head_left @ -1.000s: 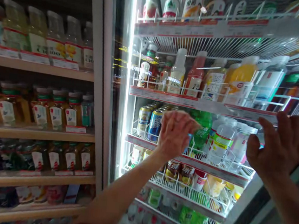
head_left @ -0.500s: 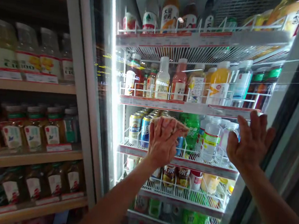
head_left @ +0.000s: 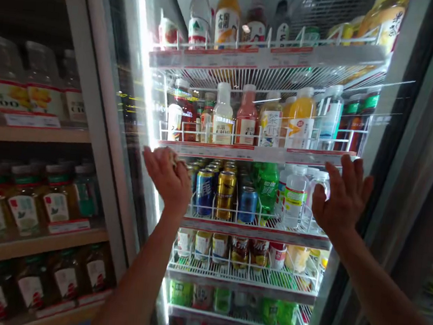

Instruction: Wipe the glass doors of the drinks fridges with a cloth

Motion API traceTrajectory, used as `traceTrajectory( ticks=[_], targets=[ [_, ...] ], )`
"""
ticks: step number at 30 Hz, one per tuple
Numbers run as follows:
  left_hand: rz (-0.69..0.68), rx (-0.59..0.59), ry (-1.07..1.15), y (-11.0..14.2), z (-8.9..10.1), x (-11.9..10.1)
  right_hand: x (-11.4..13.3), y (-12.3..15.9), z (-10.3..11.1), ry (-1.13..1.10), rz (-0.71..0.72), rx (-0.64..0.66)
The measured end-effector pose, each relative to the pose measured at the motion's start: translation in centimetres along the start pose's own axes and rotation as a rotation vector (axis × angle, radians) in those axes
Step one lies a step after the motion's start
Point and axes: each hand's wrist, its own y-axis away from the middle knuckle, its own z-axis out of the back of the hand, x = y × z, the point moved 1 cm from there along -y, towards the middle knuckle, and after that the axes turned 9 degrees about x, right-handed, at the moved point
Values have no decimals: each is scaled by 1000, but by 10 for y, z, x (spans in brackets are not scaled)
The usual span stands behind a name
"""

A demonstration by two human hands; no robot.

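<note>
My left hand (head_left: 171, 181) presses a pinkish-beige cloth (head_left: 171, 155) against the glass door of a drinks fridge, near the lit left edge. Most of the cloth is hidden behind the fingers and palm. My right hand (head_left: 343, 197) is open, fingers spread, against the right side of the glass and holding nothing. Behind the glass, between my hands, stand a blue can (head_left: 204, 192), a gold can (head_left: 225, 194) and a green bottle (head_left: 267, 188).
Fridge shelves (head_left: 259, 233) carry several rows of bottles and cans behind white wire rails. To the left, a wooden shelf (head_left: 21, 243) holds more bottles. A dark door frame (head_left: 396, 164) runs along the right.
My left hand has slid the cloth leftward across the glass, from the middle toward the left edge. My right hand stays at about the same spot while the view has shifted slightly.
</note>
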Motion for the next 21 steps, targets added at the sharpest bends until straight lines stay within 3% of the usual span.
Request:
traceTrajectory(
  ticks=[2,5,7,9,11,13,15,18,20,21],
  targets=[
    [-70,-91,-2,15,-9,-21,3,0,1,-10,-8,6],
    [-499,65,25,44,-26,-61,13,0,0,-1,-64,33],
    [-631,119,19,51,-27,-60,19,0,-3,8,-75,43],
    [-468,61,-12,46,-18,-36,24,1,-5,21,-53,42],
    [-137,-87,-38,36,-8,-9,25,1,-8,29,-38,40],
    [-6,-162,-35,32,-5,-3,24,2,-8,24,-45,45],
    [-77,-115,-21,39,-12,-19,25,3,-8,16,-39,53],
    [-378,63,20,57,-22,-43,31,9,-8,17,2,70],
    [-443,83,22,62,-19,-32,37,14,-7,17,17,85],
    [-383,40,7,61,-13,-18,40,16,-7,18,15,92]
  ],
)
